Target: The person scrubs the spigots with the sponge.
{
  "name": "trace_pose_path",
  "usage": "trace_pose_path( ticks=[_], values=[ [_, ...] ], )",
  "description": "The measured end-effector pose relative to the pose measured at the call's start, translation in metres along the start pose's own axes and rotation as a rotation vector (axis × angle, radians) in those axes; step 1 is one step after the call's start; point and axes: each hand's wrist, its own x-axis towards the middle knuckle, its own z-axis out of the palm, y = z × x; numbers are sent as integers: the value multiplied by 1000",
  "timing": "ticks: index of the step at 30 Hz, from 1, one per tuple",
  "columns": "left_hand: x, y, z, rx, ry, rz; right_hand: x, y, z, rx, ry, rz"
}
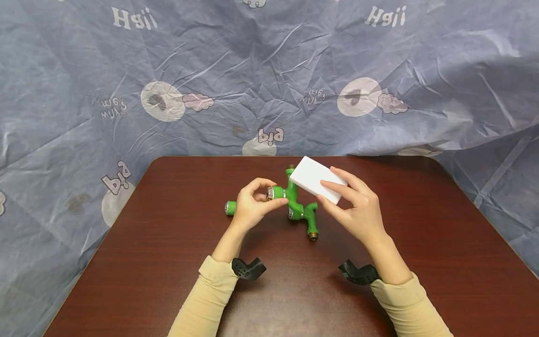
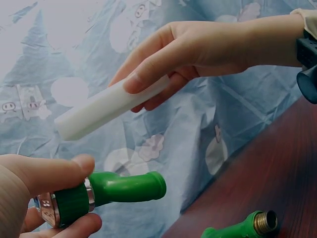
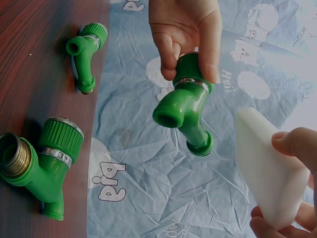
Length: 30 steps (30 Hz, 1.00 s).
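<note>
- Gripping the green tap [image 1: 292,189] by its ribbed knob, the left hand [image 1: 249,206] has its thumb on one side and its fingers on the other, parted only by the knob's thickness.
- The tap's body and spout stick out past the left fingertips, toward the right hand [image 1: 360,208]; the left wrist view shows the tap raised off the table [image 1: 168,271].
- Between the thumb and fingers of the right hand sits one end of a white block [image 1: 313,179], its other end slanting out toward the tap.
- The right thumb and fingers are spread as far as the block lets them, pressing against it; the head view shows one finger lying along its broad face.
- In both wrist views a gap shows between the block and the held tap: near each other, not touching.
- On the table, a second tap [image 1: 310,220] lies near the held one, its threaded brass end toward the person.
- A third tap [image 1: 230,208] rests beside the left hand, which hides all but its knob in the head view.
- Cream sleeves [image 1: 206,295] cover the forearms, and patterned blue-grey cloth [image 1: 236,56] hangs behind the table.
</note>
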Motion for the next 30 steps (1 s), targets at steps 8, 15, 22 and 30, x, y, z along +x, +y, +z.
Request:
trace_pose_path(
  ticks=[8,15,22,30],
  values=[
    [1,-1,0,-57,-36,-58,0,-2,1,13,2,0],
    [0,1,1,-45,-65,-92,-1,-2,4,22,-7,-6],
    [-1,2,3,13,-31,-53,-2,-4,5,45,-28,-13],
    [0,0,5,-8,-9,3,-3,-9,10,99,-134,-94]
  ],
)
